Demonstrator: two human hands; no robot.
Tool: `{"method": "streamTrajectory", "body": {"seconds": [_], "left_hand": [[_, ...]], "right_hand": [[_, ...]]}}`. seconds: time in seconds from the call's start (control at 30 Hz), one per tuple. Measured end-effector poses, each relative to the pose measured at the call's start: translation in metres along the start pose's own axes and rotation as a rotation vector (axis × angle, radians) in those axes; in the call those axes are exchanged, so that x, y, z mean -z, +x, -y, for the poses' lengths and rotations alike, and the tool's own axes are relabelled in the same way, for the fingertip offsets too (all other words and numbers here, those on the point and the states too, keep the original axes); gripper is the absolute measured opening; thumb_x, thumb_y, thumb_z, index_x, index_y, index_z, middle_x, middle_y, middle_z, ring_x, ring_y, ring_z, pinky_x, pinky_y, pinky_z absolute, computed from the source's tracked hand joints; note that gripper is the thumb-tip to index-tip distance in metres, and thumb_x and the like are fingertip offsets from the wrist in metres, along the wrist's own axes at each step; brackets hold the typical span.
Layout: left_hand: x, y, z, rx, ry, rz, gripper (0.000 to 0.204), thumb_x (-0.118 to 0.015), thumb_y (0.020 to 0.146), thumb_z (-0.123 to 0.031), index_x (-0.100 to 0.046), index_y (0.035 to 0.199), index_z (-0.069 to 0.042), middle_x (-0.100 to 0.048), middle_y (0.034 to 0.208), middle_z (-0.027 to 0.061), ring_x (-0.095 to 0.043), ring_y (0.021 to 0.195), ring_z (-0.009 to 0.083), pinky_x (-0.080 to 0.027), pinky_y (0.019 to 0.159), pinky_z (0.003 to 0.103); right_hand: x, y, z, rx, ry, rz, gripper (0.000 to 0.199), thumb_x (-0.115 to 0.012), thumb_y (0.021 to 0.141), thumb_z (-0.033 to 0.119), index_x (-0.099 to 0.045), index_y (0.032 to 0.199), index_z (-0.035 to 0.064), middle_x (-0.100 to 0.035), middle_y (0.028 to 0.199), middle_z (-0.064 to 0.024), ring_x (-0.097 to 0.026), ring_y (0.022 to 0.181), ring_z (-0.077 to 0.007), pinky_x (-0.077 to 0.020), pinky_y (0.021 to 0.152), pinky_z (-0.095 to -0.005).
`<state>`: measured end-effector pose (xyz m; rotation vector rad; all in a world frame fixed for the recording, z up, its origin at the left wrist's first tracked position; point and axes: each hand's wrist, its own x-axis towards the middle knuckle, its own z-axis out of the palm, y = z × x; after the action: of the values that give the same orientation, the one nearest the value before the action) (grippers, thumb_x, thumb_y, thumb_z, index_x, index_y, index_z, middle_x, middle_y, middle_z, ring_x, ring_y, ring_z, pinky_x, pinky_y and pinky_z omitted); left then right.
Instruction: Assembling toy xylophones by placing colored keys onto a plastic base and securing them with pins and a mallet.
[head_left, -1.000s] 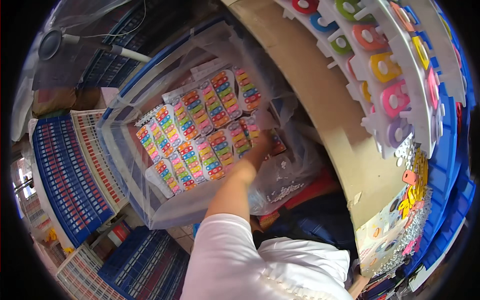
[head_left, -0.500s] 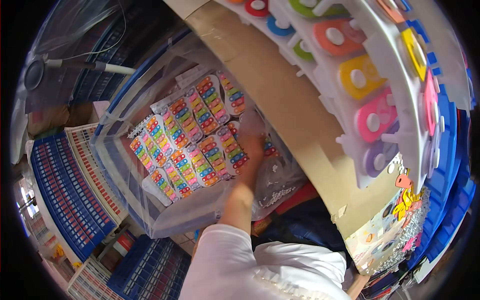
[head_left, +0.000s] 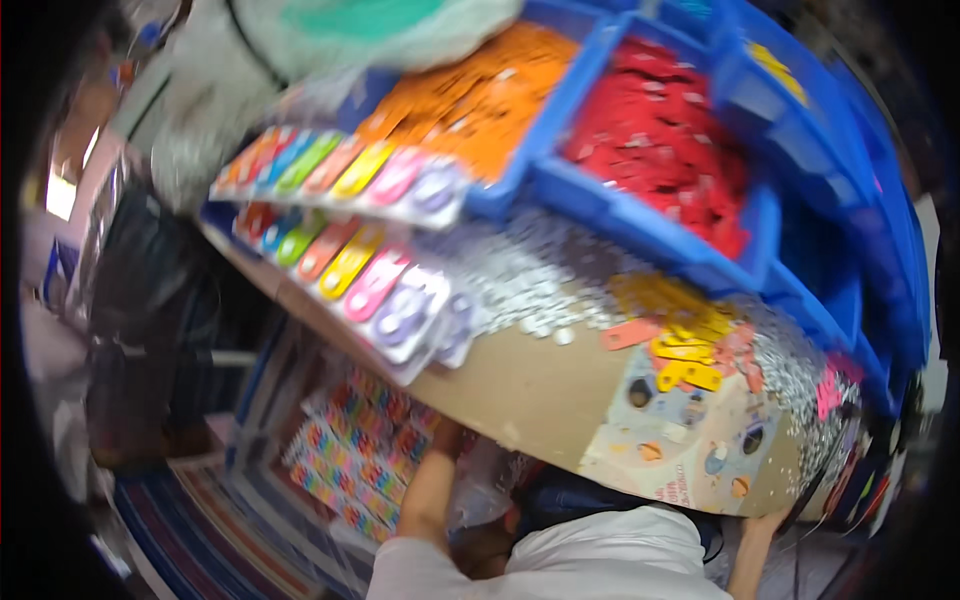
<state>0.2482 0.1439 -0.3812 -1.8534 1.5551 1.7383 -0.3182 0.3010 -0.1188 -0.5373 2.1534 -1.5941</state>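
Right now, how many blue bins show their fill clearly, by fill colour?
Orange-filled bin: 1
Red-filled bin: 1
Total: 2

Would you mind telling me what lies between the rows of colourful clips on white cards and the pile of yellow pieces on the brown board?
In the head view, a scatter of small silvery pieces covers the brown board between the clip cards and the yellow pieces.
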Motion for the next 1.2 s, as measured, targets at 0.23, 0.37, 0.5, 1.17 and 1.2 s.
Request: {"method": "streamTrajectory", "body": {"seconds": [0.23, 0.37, 0.5, 1.17, 1.2], "left_hand": [[0.088, -0.253, -0.270, -0.718, 0.131, 0.885, 0.041, -0.054, 0.098, -0.020, -0.051, 0.132, 0.002, -0.063, 0.120, 0.0166, -0.061, 0.109, 0.0239, -0.047, 0.092, 0.034], [0.129, -0.274, -0.394, -0.998, -0.082, 1.026, 0.034, -0.062, 0.092, -0.006, -0.058, 0.122, 0.010, -0.067, 0.109, 0.0199, -0.064, 0.103, 0.0275, -0.049, 0.089, 0.035], [0.086, -0.274, -0.444, -1.041, 0.454, -0.085, 0.031, -0.071, 0.080, -0.004, -0.064, 0.110, 0.000, -0.069, 0.103, 0.0132, -0.065, 0.093, 0.0275, -0.050, 0.082, 0.035], [-0.024, -0.226, -0.365, -1.315, 1.136, -0.559, 0.078, -0.070, 0.075, -0.057, -0.051, 0.134, -0.009, -0.047, 0.136, 0.0204, -0.040, 0.128, 0.0439, -0.021, 0.107, 0.064], [-0.029, -0.232, -0.360, -1.247, 1.263, -0.552, 0.081, -0.066, 0.076, -0.062, -0.047, 0.140, -0.015, -0.038, 0.143, 0.0226, -0.031, 0.133, 0.0470, -0.018, 0.106, 0.069]], "right_hand": [[-0.053, -0.036, 0.059, -0.595, 0.946, -0.161, 0.057, -0.042, 0.096, 0.051, -0.046, 0.137, 0.0117, -0.052, 0.136, -0.0047, -0.050, 0.123, -0.0240, -0.0408, 0.104, -0.0400], [-0.031, -0.046, 0.035, -0.423, 0.909, -0.018, 0.058, -0.037, 0.099, 0.054, -0.042, 0.140, 0.0130, -0.048, 0.140, -0.0037, -0.046, 0.127, -0.0220, -0.0377, 0.107, -0.0388], [-0.012, -0.058, 0.046, -0.708, 0.436, 0.316, 0.058, -0.038, 0.101, 0.048, -0.046, 0.136, 0.0032, -0.057, 0.129, -0.0125, -0.054, 0.117, -0.0217, -0.0401, 0.103, -0.0388], [0.188, -0.089, -0.155, -0.200, -0.928, -0.955, 0.042, -0.066, 0.082, 0.009, -0.053, 0.120, -0.0028, -0.054, 0.120, -0.0223, -0.052, 0.111, -0.0383, -0.0430, 0.096, -0.0444], [0.200, -0.111, -0.202, -0.408, -1.075, -0.951, 0.045, -0.066, 0.081, 0.009, -0.053, 0.123, -0.0031, -0.053, 0.123, -0.0227, -0.052, 0.112, -0.0386, -0.0430, 0.096, -0.0450]]}}
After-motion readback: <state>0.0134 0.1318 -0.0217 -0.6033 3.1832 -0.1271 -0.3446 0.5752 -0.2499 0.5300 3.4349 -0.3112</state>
